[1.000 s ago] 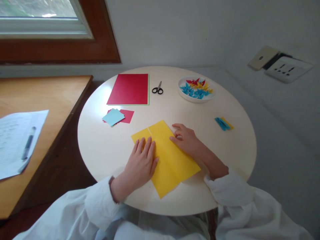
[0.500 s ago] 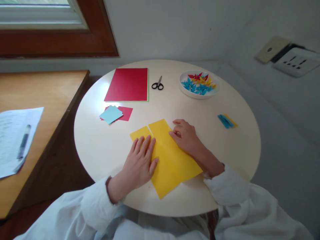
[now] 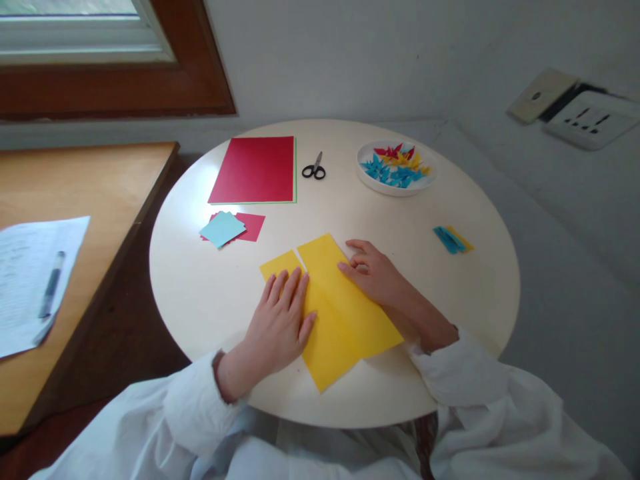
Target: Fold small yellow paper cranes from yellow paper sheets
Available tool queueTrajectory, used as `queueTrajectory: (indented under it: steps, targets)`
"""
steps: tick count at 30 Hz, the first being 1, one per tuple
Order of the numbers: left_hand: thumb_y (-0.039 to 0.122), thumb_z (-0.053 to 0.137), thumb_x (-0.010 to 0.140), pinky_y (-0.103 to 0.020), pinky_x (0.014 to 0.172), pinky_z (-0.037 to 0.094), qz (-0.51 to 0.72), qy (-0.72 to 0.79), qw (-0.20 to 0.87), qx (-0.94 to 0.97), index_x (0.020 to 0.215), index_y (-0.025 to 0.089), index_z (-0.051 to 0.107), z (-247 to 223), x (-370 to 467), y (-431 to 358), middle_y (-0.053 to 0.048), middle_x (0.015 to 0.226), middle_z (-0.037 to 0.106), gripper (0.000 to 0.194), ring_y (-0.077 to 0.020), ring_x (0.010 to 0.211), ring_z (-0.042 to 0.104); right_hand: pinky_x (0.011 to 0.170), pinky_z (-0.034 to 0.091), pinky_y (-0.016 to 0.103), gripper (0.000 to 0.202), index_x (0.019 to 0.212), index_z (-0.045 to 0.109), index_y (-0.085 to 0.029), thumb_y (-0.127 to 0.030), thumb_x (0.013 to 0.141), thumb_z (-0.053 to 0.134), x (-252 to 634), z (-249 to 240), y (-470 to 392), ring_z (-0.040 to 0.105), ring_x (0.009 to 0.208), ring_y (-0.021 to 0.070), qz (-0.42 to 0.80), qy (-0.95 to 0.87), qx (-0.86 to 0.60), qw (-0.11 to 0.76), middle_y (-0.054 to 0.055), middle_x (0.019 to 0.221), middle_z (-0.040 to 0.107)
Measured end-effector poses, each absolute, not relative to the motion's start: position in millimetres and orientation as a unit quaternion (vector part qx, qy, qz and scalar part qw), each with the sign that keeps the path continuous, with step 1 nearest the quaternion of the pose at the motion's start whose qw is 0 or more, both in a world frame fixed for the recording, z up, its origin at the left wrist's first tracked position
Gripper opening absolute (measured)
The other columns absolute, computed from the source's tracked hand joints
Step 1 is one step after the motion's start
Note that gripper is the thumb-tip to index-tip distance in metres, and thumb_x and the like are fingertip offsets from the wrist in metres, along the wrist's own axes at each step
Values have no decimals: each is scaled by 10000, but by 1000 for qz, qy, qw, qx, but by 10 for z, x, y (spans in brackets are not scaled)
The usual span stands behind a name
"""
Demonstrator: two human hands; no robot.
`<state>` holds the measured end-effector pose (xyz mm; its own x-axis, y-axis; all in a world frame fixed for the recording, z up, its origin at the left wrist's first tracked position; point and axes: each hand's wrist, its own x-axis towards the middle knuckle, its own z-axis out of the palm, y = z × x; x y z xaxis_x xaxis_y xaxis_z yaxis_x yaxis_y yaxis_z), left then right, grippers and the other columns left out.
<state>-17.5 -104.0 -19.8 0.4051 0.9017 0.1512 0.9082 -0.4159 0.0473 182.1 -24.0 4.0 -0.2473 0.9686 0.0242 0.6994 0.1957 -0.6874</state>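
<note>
Yellow paper (image 3: 333, 313) lies at an angle near the front of the round white table, with a narrow gap running in from its far edge. My left hand (image 3: 280, 317) rests flat on the left part, fingers stretched out beside the gap, hiding where it ends. At the paper's right edge is my right hand (image 3: 375, 273), loosely curved. Its thumb tip touches the edge, while the index finger stays apart from the thumb, beyond the paper.
Scissors (image 3: 314, 168) lie at the back, right of red and green sheets (image 3: 257, 170). Small pale-blue and red squares (image 3: 223, 229) sit at left. A white dish (image 3: 395, 191) holds folded paper shapes. Blue and yellow folded pieces (image 3: 450, 239) lie at right. A wooden desk (image 3: 100, 180) stands left.
My right hand has shifted very slightly along the paper's right edge. My left hand stays flat in place. The camera view has moved a little.
</note>
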Motion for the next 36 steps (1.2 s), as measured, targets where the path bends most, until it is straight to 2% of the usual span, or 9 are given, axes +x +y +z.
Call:
queueTrajectory:
  steps: [3,6,8,10,14,16,27,36]
  targets:
    - [381,314,936,-523,1084,282,-90,-538,16,-838,1368,53,369,-186,-172,-1030,-179,1427,399,546,-342,1339,313,890,478,385,230,975,631,-215,-341,810,531,1866,29,-293,607,1014,225,326,-722,-559,246,110,1152,629]
    - [315,283,952,-504,1087,295,-101,-511,20,-853,1317,63,432,-177,-165,-1011,-174,1404,435,468,-297,1341,335,936,455,402,250,1020,625,-215,-290,802,529,1876,14,-336,586,1067,234,310,-730,-558,245,113,1223,595]
    - [275,258,957,-468,1085,313,-98,-490,26,-866,1279,30,467,-171,-160,-1007,-186,1375,467,456,-284,1311,391,973,429,417,213,960,646,-206,-271,802,519,1866,12,-358,555,1123,243,282,-739,-564,236,115,1293,547]
    - [302,256,959,-455,1084,314,-85,-480,31,-873,1284,-3,457,-160,-157,-1017,-203,1367,469,489,-292,1295,413,1007,399,435,184,851,665,-190,-277,808,509,1858,16,-376,514,1181,258,256,-747,-574,215,124,1331,512]
    - [464,292,935,-465,1113,240,-56,-479,24,-876,1372,-3,346,-122,-161,-1066,-201,1441,362,642,-316,1356,298,1051,339,464,228,659,640,-184,-292,812,511,1875,25,-400,460,1236,271,220,-754,-591,183,124,1317,522]
    - [491,289,930,-459,1125,201,-49,-481,17,-875,1394,15,314,-109,-164,-1086,-186,1467,321,666,-311,1375,256,1049,334,467,246,609,610,-186,-287,811,512,1891,20,-409,461,1231,265,213,-755,-592,181,118,1307,532]
    - [472,306,921,-467,1129,148,-44,-487,-2,-872,1415,39,274,-112,-164,-1100,-181,1483,296,658,-308,1394,200,1020,347,489,273,545,535,-200,-277,803,489,1932,-100,-420,472,1212,256,203,-763,-579,205,115,1285,541]
    - [471,281,929,-476,1120,146,-36,-485,2,-874,1425,69,270,-112,-166,-1095,-185,1483,293,638,-305,1397,196,1024,338,488,286,545,556,-197,-268,812,483,1919,-54,-404,469,1214,263,212,-761,-581,196,113,1293,535]
